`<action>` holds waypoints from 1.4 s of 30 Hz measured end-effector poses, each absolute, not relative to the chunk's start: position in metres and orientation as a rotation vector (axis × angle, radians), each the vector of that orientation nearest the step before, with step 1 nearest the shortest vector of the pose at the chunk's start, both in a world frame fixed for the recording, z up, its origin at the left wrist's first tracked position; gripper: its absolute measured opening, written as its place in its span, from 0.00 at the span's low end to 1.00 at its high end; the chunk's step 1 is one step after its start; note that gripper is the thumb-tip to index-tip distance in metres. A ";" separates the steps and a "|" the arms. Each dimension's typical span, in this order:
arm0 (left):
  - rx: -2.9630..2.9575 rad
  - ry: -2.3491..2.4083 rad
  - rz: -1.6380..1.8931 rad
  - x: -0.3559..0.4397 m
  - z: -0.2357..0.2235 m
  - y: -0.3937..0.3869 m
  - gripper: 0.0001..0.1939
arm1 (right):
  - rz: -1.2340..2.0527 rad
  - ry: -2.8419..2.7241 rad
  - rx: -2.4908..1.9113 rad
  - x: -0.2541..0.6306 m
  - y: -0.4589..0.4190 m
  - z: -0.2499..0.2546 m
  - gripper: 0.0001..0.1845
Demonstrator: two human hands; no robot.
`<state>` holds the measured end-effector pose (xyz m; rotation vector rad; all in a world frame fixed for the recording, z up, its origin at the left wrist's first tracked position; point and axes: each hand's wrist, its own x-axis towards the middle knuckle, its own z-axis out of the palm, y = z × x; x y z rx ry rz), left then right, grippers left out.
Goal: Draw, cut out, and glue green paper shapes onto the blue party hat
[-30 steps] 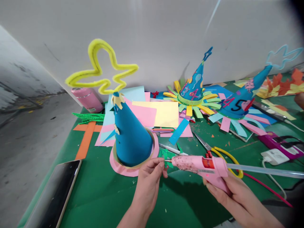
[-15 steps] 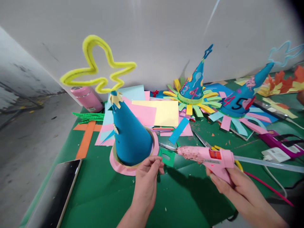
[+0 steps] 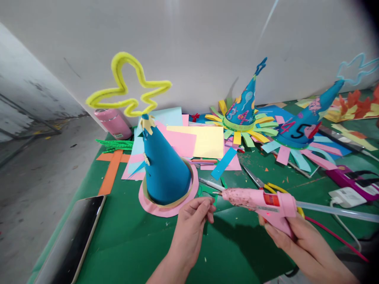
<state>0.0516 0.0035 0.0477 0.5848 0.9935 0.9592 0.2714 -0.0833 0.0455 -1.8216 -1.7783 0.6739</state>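
My right hand is wrapped round the handle of a pink hot glue gun. A long clear glue stick runs out of its back, and a small red light glows on its body. The nozzle points left, just above the fingertips of my left hand. Those fingers are pinched on a small green paper cutout, mostly hidden behind them and the nozzle. Left of it stands a blue cone hat with a pink brim and a yellow fuzzy-wire shape on top.
Two decorated blue cone hats stand at the back right. Coloured paper sheets, scissors, and a white pen lie behind my hands. A phone lies at left, near a pink bottle.
My left hand has moved right, bringing the green cutout under the nozzle, where less of it shows. The glue gun has shifted slightly down in view. The camera view has moved a little.
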 end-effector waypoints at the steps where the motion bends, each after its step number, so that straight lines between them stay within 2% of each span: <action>1: 0.581 0.985 0.958 0.052 0.047 0.004 0.07 | 0.684 -1.787 -1.815 0.272 -0.085 0.044 0.20; 11: 0.518 0.884 1.042 0.050 0.040 0.005 0.09 | 0.764 -1.603 -1.834 0.249 -0.085 0.064 0.15; 24: 0.493 0.844 1.067 0.045 0.041 0.008 0.11 | 0.728 -1.620 -1.866 0.245 -0.083 0.069 0.14; 42: 0.512 0.911 1.075 0.044 0.042 0.008 0.08 | 0.691 -1.664 -1.803 0.245 -0.083 0.071 0.13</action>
